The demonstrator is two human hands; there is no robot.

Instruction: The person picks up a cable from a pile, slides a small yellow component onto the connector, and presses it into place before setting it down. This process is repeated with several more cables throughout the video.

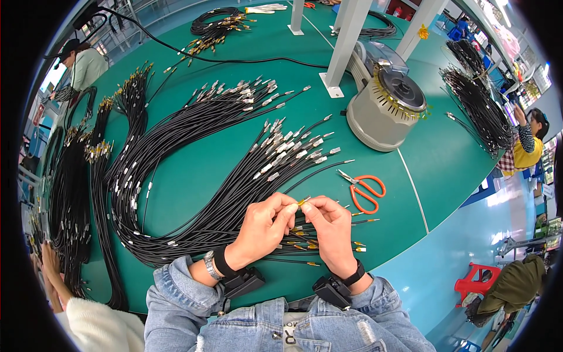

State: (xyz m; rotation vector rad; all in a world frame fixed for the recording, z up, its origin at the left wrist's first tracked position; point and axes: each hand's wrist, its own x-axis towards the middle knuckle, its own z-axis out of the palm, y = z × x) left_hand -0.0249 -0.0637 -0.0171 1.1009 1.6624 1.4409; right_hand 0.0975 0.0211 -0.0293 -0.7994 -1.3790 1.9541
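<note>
Fingertips of my left hand [262, 227] and my right hand [332, 230] meet in a pinch around a small gold-coloured connector [304, 202]. My fingers hide most of it, and whether a cable runs into it I cannot tell. Beneath both hands lies a thick bundle of black cables [217, 202], many with white tags near their tips. Gold-ended cable tips [300, 237] stick out between and below my hands. Just beyond my right hand, orange-handled snips [365, 192] lie on the green table [328, 76], blades toward the upper left.
A round grey machine [375, 120] ringed with gold pins stands beyond the snips, near a white post [345, 56]. More cable bundles lie left [70, 193], at the back [214, 26] and right [478, 111]. Co-workers sit at both sides. A red stool [475, 280] stands right.
</note>
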